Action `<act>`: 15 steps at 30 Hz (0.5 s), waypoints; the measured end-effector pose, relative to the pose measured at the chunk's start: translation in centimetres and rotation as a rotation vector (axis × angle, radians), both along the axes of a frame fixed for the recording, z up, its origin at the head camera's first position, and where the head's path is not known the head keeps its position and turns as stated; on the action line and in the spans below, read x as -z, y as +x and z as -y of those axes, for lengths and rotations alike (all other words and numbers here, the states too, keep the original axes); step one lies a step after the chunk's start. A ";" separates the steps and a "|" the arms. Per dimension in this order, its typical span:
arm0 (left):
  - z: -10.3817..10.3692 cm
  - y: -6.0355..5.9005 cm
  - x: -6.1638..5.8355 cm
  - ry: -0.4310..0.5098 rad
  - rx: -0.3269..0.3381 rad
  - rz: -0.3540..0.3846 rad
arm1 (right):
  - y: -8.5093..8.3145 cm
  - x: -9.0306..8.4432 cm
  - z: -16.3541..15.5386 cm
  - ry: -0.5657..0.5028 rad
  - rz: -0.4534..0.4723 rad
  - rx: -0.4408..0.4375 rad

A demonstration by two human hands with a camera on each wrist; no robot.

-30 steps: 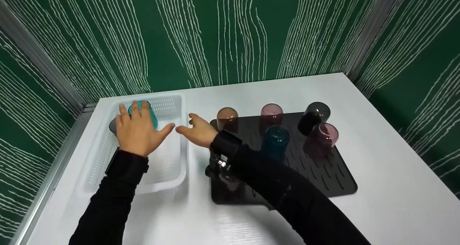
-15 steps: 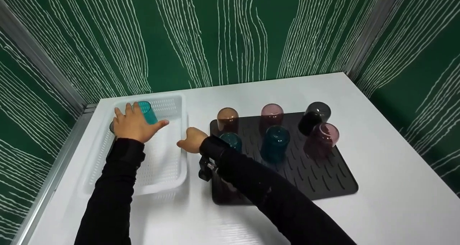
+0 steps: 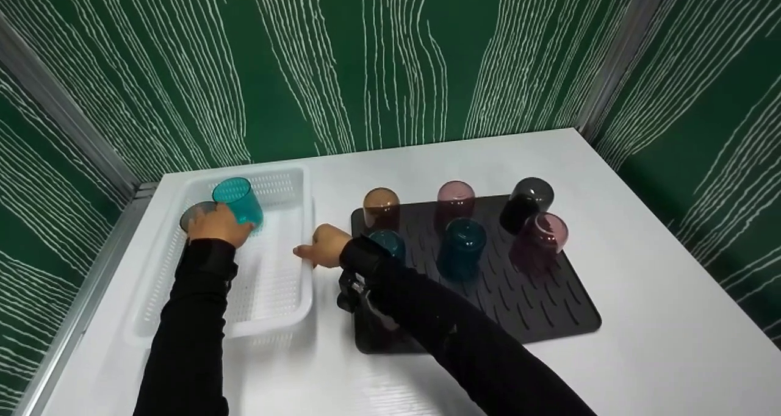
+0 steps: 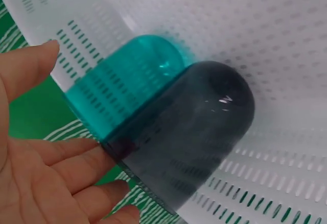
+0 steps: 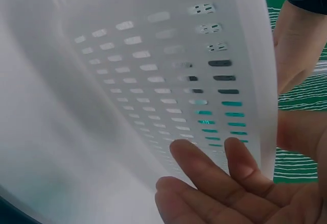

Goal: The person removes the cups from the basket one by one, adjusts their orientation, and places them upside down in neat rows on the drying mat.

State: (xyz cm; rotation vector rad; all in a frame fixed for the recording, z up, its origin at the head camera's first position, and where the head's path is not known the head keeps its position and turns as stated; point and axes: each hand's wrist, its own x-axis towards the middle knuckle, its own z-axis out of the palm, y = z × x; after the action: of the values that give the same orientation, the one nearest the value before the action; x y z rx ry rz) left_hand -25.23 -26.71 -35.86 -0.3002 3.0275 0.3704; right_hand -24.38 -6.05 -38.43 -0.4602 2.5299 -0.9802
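Note:
Inside the white perforated basket [image 3: 308, 276], a teal cup [image 3: 241, 197] and a grey cup [image 3: 194, 213] lie side by side, leaning at the far left. My left hand [image 3: 218, 225] is over the grey cup; in the left wrist view its fingertips reach the rims of the grey cup [image 4: 204, 122] and teal cup [image 4: 133, 81], with the thumb well apart. At the basket's right side, my right hand [image 3: 329, 245] holds the wall, thumb over the rim. The right wrist view has the right hand's fingers [image 5: 219, 180] along the outside.
A black drying mat [image 3: 549, 306] lies to the right, bearing upturned cups: orange [image 3: 382, 204], pink [image 3: 456, 197], grey [image 3: 532, 195], a second pink [image 3: 549, 236], teal [image 3: 462, 245] and a second teal [image 3: 388, 242]. My right forearm crosses the mat.
My left hand has drawn back off the teal cup toward the grey one, uncovering both. My right hand has moved nearer me and now holds the basket's rim.

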 end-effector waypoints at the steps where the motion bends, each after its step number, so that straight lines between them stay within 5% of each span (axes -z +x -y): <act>1: 0.1 0.0 0.1 -0.001 -0.002 0.004 | 0.0 0.1 0.0 -0.003 0.008 0.003; 15: 1.1 0.1 0.8 -0.028 -0.125 -0.024 | 0.2 0.2 -0.1 -0.036 0.025 0.001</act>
State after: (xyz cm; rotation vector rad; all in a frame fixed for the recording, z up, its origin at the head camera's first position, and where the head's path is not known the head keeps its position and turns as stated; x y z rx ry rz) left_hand -25.13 -27.86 -36.70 -0.4919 3.0478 0.3423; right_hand -24.18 -5.98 -38.66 -0.4546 2.4942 -1.0273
